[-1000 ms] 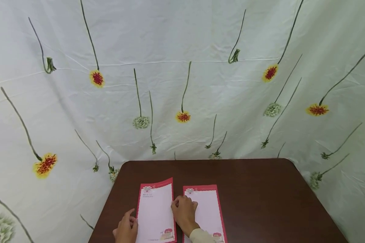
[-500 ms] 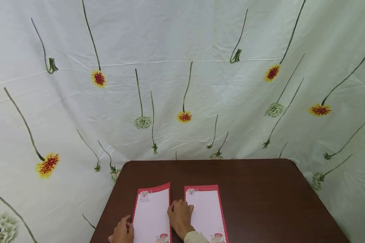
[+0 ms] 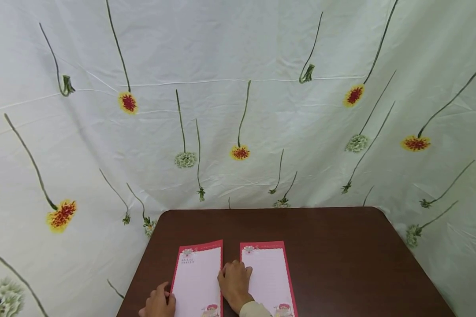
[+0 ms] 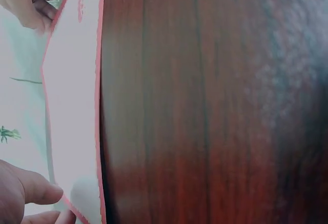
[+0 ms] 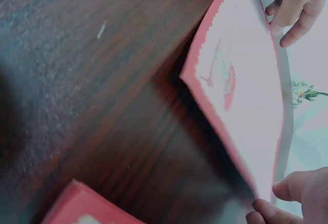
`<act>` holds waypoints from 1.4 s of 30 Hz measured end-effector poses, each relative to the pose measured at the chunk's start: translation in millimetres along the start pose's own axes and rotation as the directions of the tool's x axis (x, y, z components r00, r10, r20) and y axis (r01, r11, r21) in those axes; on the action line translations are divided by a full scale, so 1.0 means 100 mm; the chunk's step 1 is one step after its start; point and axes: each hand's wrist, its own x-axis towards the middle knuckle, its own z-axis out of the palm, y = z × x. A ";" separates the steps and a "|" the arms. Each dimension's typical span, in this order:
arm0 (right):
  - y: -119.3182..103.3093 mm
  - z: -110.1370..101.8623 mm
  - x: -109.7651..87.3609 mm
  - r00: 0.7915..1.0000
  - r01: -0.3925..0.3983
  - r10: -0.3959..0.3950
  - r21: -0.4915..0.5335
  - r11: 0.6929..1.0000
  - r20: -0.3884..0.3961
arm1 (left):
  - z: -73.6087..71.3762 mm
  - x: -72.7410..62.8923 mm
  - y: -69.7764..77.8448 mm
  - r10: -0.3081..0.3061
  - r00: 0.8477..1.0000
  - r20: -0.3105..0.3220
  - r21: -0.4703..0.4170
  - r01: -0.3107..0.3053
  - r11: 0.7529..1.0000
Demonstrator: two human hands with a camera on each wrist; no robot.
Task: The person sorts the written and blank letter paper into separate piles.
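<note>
A sheet of letter paper (image 3: pixel 198 279) with a pink border is held in both hands, bowed and partly lifted off the table. A few small lines of writing show at its upper left, and a flower drawing at the lower right. My left hand (image 3: pixel 158 301) pinches the left edge; in the left wrist view its thumb (image 4: pixel 43 189) lies on the paper. On the opposite edge, my right hand (image 3: pixel 235 281) pinches between thumb (image 5: pixel 289 185) and fingers. The right forearm crosses the lower left of a second, matching pink-bordered paper (image 3: pixel 267 273).
The brown table (image 3: pixel 321 255) has rounded far corners and extends to the right of the papers. Behind it hangs a white curtain (image 3: pixel 222 57) printed with flowers. A small pale scrap (image 5: pixel 102 29) lies on the tabletop in the right wrist view.
Both hands have drawn the letter paper slightly left and toward me, opening the gap to the second paper. Over the last half second almost nothing has moved.
</note>
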 end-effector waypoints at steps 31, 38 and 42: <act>0.98 -0.85 0.33 0.988 -0.140 0.148 0.136 0.981 -0.053 | 0.44 -0.28 1.30 0.397 0.909 0.123 -0.170 -0.375 0.911; 1.30 -0.97 0.13 0.977 -0.209 0.213 0.110 0.972 -0.022 | 0.56 -0.37 1.44 0.431 0.881 0.196 -0.162 -0.405 0.900; 1.45 -1.01 -0.02 0.965 -0.261 0.260 0.089 0.961 0.021 | 0.63 -0.42 1.48 0.442 0.867 0.228 -0.162 -0.414 0.896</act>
